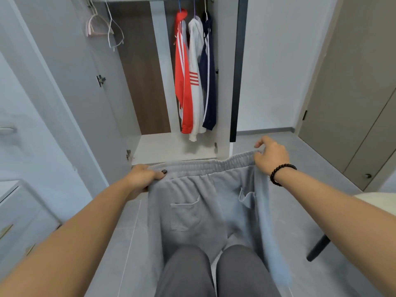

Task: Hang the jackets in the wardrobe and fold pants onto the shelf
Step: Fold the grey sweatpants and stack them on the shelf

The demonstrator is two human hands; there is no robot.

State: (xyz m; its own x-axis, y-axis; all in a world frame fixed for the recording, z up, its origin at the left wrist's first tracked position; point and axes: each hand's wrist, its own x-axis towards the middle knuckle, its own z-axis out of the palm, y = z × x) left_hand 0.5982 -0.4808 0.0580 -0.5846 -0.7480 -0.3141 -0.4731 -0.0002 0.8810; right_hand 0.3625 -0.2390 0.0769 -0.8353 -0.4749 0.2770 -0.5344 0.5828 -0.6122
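Waistband (pixel 205 165) pinched between both hands' fingers (pixel 260 156)

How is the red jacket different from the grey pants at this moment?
The red jacket hangs on a hanger inside the wardrobe; the grey pants are outside it, held up by the waistband in the left hand and right hand. The jacket has white stripes; the pants are plain, with a patch pocket. Both hang straight down.

Person: bare forearms, no sleeves; dark bead bracelet (pixel 280 173) on right wrist; dark-painted thumbnail (pixel 164 171), left; dark grey trousers (pixel 216 273).
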